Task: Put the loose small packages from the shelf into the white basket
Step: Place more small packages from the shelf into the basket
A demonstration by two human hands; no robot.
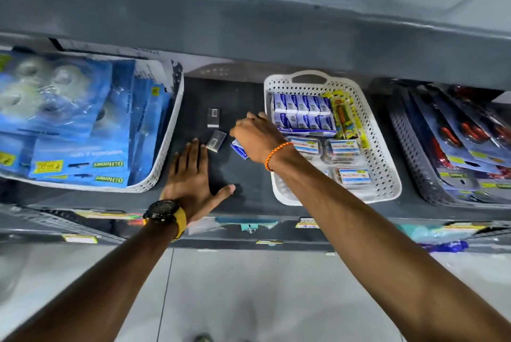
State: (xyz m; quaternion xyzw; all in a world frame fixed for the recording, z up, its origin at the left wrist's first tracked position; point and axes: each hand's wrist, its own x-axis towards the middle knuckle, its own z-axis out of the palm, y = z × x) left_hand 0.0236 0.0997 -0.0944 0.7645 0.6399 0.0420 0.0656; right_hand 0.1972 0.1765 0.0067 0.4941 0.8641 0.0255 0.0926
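Observation:
On the dark shelf (243,98) lie two small grey packages with barcodes, one (213,117) farther back and one (216,141) nearer. My left hand (193,178) rests flat on the shelf, fingers spread, its fingertips just short of the nearer grey package. My right hand (255,135) is curled over a small blue-and-white package (239,149), which sticks out under the palm. The white perforated basket (387,164) stands right of the hand, holding rows of blue boxes, clear tubs and a yellow pack.
A white basket (166,148) full of blue blister packs stands at the left. A grey basket (414,164) with red-handled tools stands at the right. An upper shelf (249,29) overhangs the back. Price labels line the shelf's front edge.

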